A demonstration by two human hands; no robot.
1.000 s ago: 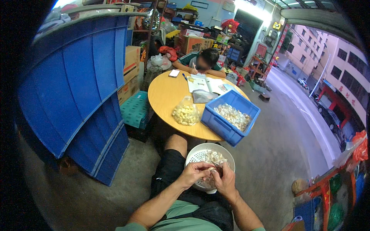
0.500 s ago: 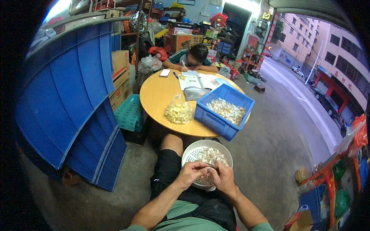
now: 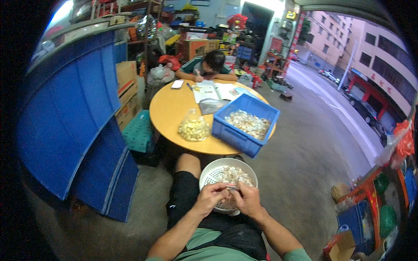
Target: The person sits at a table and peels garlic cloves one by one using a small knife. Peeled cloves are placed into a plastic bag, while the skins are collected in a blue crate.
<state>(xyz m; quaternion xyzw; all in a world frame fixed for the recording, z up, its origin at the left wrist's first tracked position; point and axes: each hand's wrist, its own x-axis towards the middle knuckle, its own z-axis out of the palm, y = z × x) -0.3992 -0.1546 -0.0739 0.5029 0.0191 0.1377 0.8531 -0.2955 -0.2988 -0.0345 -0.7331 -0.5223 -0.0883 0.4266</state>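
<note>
My left hand [image 3: 212, 198] and my right hand [image 3: 247, 200] meet over a white colander [image 3: 204, 180] on my lap. Both are closed, fingertips nearly touching. A thin silvery tool [image 3: 232, 187], perhaps a small blade, shows at the right fingers. Whatever the left fingers pinch is too small to make out. Pale, papery pieces [image 3: 235, 175], like garlic cloves and skins, lie in the colander. On the round table [image 3: 167, 108], a clear bag [image 3: 193, 128] holds pale yellow pieces like peeled cloves, and a blue crate [image 3: 237, 137] holds many whitish-brown ones.
Across the table a person [image 3: 209, 65] leans over an open book [image 3: 213, 92], writing. A phone [image 3: 177, 84] and a grey pouch [image 3: 212, 106] lie there too. Large blue panels [image 3: 69, 117] stand at left, near a teal box [image 3: 138, 130]. An orange rack [image 3: 370, 204] is at right.
The view has shifted slightly, so the table and colander appear a little further left. My hands remain together over the colander, fingers slightly moved, and the silvery tool shows more clearly.
</note>
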